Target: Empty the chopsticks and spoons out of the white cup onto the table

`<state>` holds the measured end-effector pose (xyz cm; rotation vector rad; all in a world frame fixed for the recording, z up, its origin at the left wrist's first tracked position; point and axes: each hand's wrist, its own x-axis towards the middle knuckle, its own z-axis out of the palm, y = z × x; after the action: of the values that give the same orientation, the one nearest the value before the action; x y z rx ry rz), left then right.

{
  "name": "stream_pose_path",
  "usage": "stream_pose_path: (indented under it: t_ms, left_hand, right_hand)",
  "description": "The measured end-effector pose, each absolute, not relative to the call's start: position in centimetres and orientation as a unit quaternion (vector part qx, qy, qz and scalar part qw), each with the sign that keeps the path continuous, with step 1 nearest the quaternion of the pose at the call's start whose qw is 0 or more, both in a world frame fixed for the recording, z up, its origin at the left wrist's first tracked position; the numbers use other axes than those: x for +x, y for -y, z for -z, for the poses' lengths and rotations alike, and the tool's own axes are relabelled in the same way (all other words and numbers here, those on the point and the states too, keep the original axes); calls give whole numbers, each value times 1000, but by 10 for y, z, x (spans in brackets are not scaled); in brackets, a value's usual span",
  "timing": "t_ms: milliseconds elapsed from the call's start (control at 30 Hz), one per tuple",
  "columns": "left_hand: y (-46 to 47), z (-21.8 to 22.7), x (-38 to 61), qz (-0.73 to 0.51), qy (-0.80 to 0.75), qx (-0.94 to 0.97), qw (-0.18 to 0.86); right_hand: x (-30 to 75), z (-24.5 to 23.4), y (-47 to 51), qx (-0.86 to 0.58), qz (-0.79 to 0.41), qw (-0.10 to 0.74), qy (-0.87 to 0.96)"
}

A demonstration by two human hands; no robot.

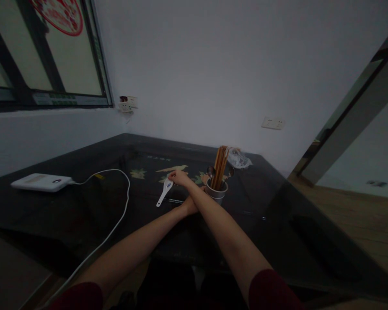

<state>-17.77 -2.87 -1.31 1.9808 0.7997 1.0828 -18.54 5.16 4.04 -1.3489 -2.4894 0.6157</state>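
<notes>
Head view: the right hand point(178, 177) reaches across the left forearm and grasps the upper end of a white spoon point(164, 192) between its fingertips. The spoon is plastic or ceramic, short and pale, with its long end angled down and to the left, resting on or just above the dark glass table point(84, 206). The left hand point(190, 207) lies beneath the right forearm and is largely hidden; its grip cannot be determined. Just right of both hands stands a metal cup point(216, 192) holding wooden chopsticks point(220, 165) and metal spoons. At far left lies a white device point(40, 181) with its cable point(116, 206).
</notes>
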Motion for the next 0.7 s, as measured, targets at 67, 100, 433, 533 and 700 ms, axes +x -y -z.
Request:
stream_pose_path:
  t_ms: [67, 100, 433, 533, 700]
  left_hand:
    - [27, 17, -178, -426, -307, 769, 364]
    - [26, 18, -178, -429, -305, 768, 366]
    - [27, 13, -174, -415, -336, 750, 390]
    - [27, 12, -174, -407, -343, 747, 397]
    - [24, 19, -176, -414, -330, 758, 381]
  right_hand:
    - [-185, -35, -54, -465, -203, 118, 854]
    - [-185, -33, -55, -466, -199, 117, 854]
    - [-191, -22, -47, -470, -189, 104, 856]
    - [-191, -25, -44, -467, -185, 107, 858]
    - [-185, -34, -34, -471, -163, 123, 858]
